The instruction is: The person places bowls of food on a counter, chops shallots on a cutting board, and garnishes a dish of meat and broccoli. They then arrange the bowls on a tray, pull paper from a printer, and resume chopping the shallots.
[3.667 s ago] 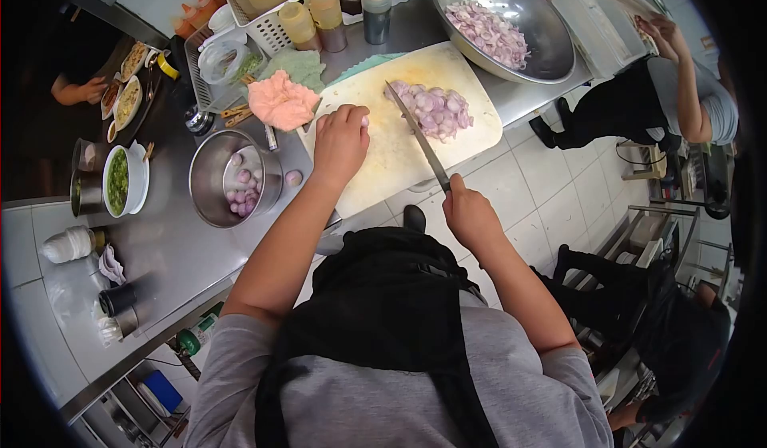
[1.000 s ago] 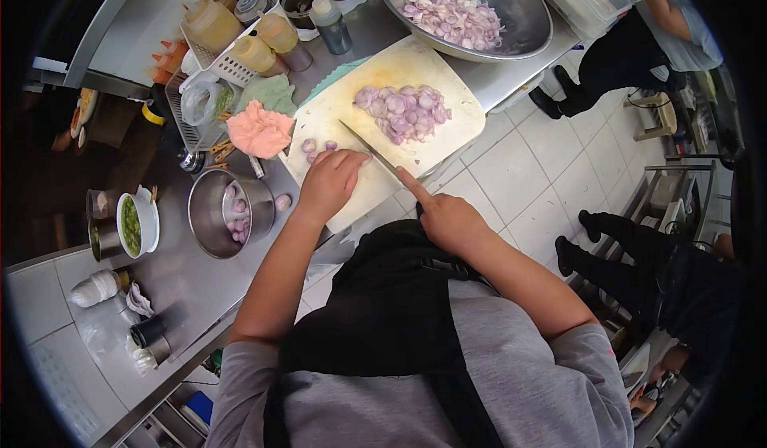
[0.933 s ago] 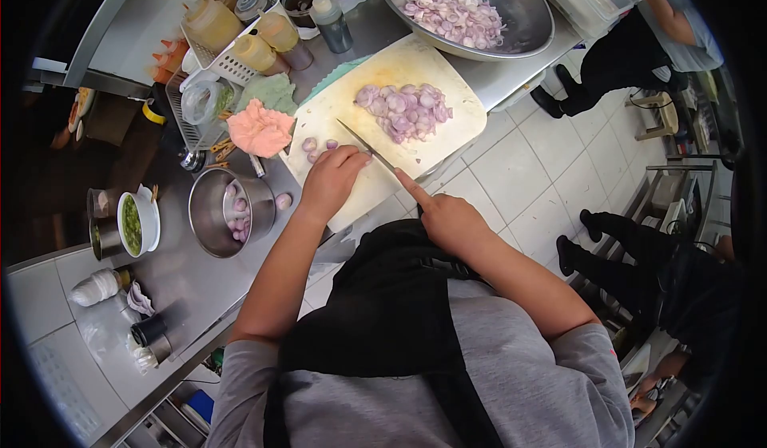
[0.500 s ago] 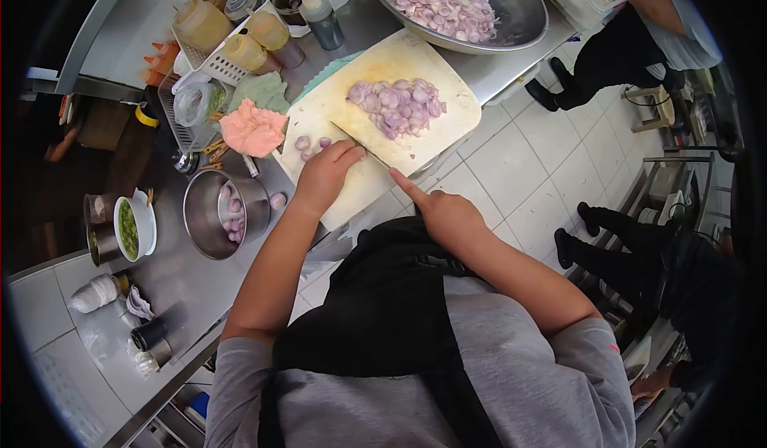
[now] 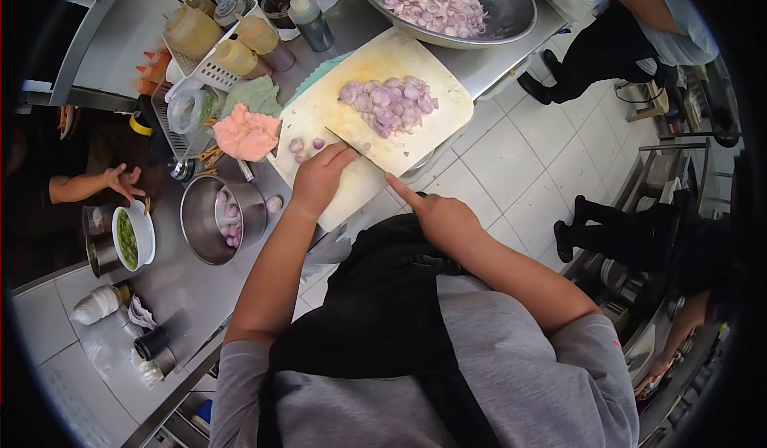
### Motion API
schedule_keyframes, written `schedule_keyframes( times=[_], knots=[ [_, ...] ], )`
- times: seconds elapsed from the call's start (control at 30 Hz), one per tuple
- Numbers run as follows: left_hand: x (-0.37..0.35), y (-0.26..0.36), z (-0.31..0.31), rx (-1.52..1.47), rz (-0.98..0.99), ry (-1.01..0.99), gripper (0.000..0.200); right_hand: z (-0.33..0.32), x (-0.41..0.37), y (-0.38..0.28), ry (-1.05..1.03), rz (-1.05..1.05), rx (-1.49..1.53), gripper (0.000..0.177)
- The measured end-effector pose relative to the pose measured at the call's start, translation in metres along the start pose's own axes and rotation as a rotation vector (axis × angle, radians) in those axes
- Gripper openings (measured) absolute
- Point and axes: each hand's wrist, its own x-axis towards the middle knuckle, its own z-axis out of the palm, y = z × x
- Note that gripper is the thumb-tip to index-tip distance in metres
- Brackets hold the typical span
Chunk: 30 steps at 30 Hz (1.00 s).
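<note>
On the steel counter point(image 5: 200, 312), the pale cutting board point(image 5: 447, 101) lies just below a wide metal bowl point(image 5: 511, 10) of sliced shallots, with a smaller steel pot point(image 5: 256, 215) of whole ones to its left. A pile of shallot slices point(image 5: 391, 106) sits on the board's upper half, while the right hand point(image 5: 447, 220) grips the knife point(image 5: 350, 145), forefinger stretched along it. The left hand point(image 5: 321, 176) curls over the board beside the blade, its grasp too hidden to tell, near a few small shallots point(image 5: 296, 145).
</note>
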Motion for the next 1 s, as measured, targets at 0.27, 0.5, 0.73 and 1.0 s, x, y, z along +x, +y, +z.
schedule_keyframes(
  times=[0.27, 0.5, 0.73, 1.0],
  knots=[
    [0.003, 0.005, -0.002, -0.023, 0.02, 0.032, 0.024, -0.007, -0.007, -0.002, -0.081, 0.025, 0.015, 0.091],
    [0.003, 0.002, -0.003, -0.015, 0.036, 0.029, 0.024, -0.008, -0.005, -0.007, -0.102, 0.036, 0.021, 0.091],
    [0.003, 0.003, -0.003, 0.028, 0.057, 0.047, 0.024, -0.012, -0.013, -0.006, -0.132, 0.028, 0.043, 0.09],
    [0.004, 0.004, -0.005, 0.046, 0.058, 0.046, 0.022, -0.003, -0.011, -0.003, -0.106, 0.04, 0.084, 0.086]
  ],
)
